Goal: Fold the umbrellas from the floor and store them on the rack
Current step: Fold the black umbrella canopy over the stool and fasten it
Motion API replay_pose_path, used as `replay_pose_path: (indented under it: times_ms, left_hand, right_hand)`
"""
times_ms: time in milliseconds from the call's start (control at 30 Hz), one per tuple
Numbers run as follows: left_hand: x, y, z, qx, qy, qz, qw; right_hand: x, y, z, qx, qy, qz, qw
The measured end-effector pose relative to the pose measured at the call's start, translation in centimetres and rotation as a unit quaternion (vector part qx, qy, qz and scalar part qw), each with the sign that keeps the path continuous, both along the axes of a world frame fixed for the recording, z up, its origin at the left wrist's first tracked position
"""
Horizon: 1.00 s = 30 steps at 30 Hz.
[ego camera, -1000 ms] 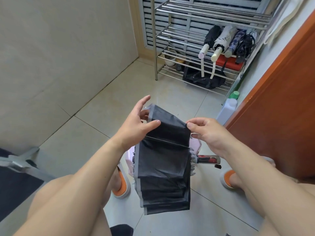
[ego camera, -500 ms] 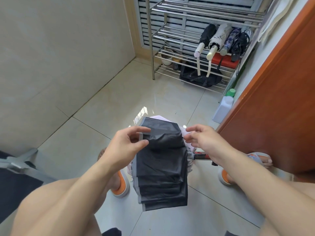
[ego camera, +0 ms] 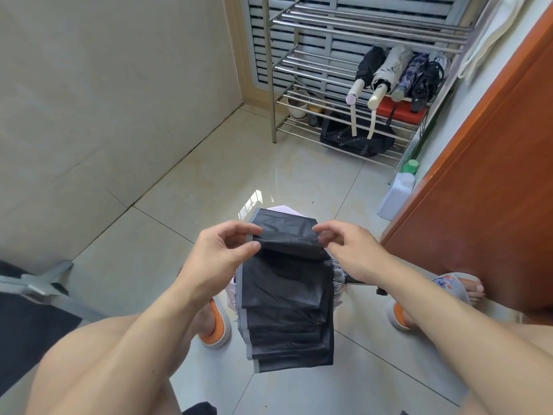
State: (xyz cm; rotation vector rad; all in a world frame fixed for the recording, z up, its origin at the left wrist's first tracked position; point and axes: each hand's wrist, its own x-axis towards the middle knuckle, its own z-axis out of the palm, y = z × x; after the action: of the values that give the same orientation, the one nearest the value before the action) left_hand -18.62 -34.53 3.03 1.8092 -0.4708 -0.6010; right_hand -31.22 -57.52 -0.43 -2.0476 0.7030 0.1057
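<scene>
Nearest, hanging below both hands: stacked black canopy pleats [ego camera: 287, 310] with a grey edge band, loose at the bottom. Just above, left hand [ego camera: 221, 253] pinching the top fold at its left edge, thumb under, fingers curled over. Opposite, right hand [ego camera: 350, 250] pinching the same fold at its right edge, fingers narrow and bent. Below the right wrist, umbrella handle [ego camera: 356, 280] poking out sideways, unsupported. Likely trouble: pleats slipping apart if either pinch slackens; uneven folds making a bulky roll; handle dropping and dragging cloth from the fingers. Far beyond the hands, steel rack [ego camera: 329, 70] holding four folded umbrellas [ego camera: 398, 73], little free room beside them, so risk of knocking one off.
</scene>
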Motion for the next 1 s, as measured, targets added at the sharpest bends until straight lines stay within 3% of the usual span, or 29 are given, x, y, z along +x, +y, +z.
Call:
replay_pose_path:
  times_ms: [233,400,600,1000]
  left_hand:
    - [0.2,-0.2,-0.2,-0.014,0.031,0.034,0.999]
    - [0.4,-0.3,-0.1,-0.028,0.044,0.045,0.998]
    - [0.7,-0.3,-0.2,-0.040,0.050,0.057,0.996]
    - [1.0,-0.4,-0.3,-0.030,0.056,0.051,0.997]
  right_hand:
    - [-0.2,-0.5,-0.9,-0.015,0.081,0.019,0.996]
    - [0.2,-0.5,-1.2,-0.007,0.016,-0.006,1.000]
    - [0.3,-0.8,-1.6,-0.005,0.020,-0.021,1.000]
    - [0.4,-0.5,-1.5,0.063,-0.036,0.033,0.997]
